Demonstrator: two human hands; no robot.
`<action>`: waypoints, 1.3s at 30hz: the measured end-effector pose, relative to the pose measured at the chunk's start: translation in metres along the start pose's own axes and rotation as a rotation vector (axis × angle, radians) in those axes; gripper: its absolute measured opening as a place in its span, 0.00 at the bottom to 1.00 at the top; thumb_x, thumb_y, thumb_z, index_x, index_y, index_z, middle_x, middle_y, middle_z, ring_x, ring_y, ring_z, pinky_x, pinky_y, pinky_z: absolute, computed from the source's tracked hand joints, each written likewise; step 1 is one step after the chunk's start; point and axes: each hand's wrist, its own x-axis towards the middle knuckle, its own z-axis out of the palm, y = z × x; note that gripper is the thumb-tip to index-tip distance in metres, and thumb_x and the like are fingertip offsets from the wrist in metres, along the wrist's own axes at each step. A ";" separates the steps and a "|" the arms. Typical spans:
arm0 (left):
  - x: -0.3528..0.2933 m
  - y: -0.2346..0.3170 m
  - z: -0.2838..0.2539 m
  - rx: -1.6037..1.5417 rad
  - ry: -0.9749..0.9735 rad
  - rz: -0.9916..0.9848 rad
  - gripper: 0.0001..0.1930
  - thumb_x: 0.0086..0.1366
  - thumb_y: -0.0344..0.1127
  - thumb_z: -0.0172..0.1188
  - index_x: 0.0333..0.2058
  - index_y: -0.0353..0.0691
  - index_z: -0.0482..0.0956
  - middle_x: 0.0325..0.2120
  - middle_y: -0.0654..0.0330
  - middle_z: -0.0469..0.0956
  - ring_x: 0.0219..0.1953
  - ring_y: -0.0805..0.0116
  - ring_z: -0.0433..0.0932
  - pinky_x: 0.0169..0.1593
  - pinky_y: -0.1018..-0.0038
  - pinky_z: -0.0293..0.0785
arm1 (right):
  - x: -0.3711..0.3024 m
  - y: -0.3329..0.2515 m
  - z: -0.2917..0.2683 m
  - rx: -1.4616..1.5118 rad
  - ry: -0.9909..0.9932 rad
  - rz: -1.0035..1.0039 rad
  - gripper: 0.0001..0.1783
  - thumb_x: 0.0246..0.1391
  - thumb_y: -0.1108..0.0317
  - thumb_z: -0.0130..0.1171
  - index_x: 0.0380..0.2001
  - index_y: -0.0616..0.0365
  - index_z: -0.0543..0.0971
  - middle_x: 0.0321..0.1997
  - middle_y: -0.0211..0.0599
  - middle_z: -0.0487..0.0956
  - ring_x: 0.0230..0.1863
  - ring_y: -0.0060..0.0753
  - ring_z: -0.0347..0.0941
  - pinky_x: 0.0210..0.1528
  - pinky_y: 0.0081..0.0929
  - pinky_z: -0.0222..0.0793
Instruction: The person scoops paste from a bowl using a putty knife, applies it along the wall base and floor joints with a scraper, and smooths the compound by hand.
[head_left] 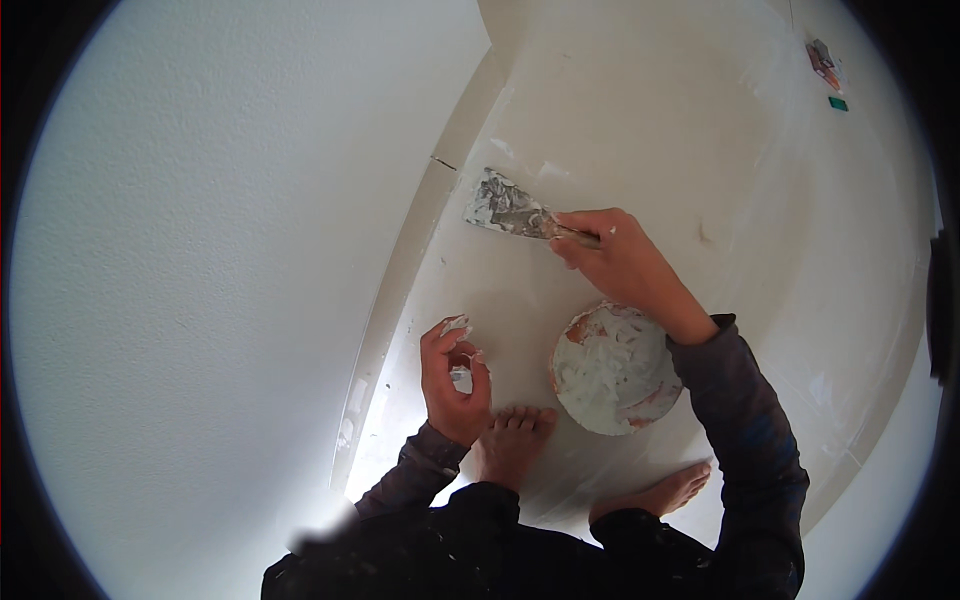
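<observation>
My right hand grips a putty knife by its handle. The wide blade, caked with white and grey paste, points left toward the foot of the wall, low over the floor or against it. My left hand hangs with fingers loosely curled and the thumb apart from them. White paste sticks to its fingertips, and a small pale patch shows inside the curl, too unclear to name. Below my right wrist stands a round reddish tub of white paste, partly covered by the wrist and sleeve.
A textured white wall rises on the left, with a beige skirting strip along its foot. Smears mark the pale floor. My bare feet are near the tub. Small items and a green piece lie far right.
</observation>
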 end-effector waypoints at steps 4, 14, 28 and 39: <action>0.004 -0.001 0.004 0.013 0.000 0.035 0.23 0.60 0.17 0.53 0.55 0.34 0.69 0.56 0.47 0.67 0.38 0.69 0.78 0.40 0.75 0.76 | -0.002 0.009 0.010 0.058 0.028 0.031 0.18 0.56 0.62 0.62 0.46 0.62 0.82 0.39 0.56 0.82 0.42 0.59 0.78 0.44 0.42 0.75; 0.016 0.009 0.005 0.050 -0.016 0.031 0.21 0.63 0.17 0.50 0.55 0.35 0.66 0.57 0.50 0.67 0.40 0.70 0.77 0.44 0.74 0.76 | -0.010 0.018 -0.018 0.394 -0.304 0.017 0.21 0.56 0.66 0.64 0.50 0.66 0.80 0.29 0.38 0.81 0.31 0.21 0.72 0.38 0.25 0.71; 0.106 -0.001 0.025 0.935 -0.181 0.410 0.24 0.57 0.22 0.52 0.55 0.38 0.66 0.62 0.49 0.68 0.56 0.48 0.66 0.61 0.55 0.59 | -0.167 0.003 -0.127 0.230 -0.392 0.369 0.18 0.52 0.70 0.68 0.47 0.63 0.81 0.32 0.39 0.83 0.33 0.24 0.75 0.41 0.24 0.72; 0.125 -0.023 0.019 1.360 -0.238 0.464 0.23 0.59 0.24 0.53 0.55 0.42 0.68 0.63 0.56 0.68 0.55 0.53 0.67 0.55 0.58 0.61 | -0.204 0.033 -0.122 0.186 -0.469 0.468 0.19 0.52 0.69 0.69 0.48 0.60 0.82 0.35 0.39 0.85 0.36 0.27 0.79 0.44 0.26 0.74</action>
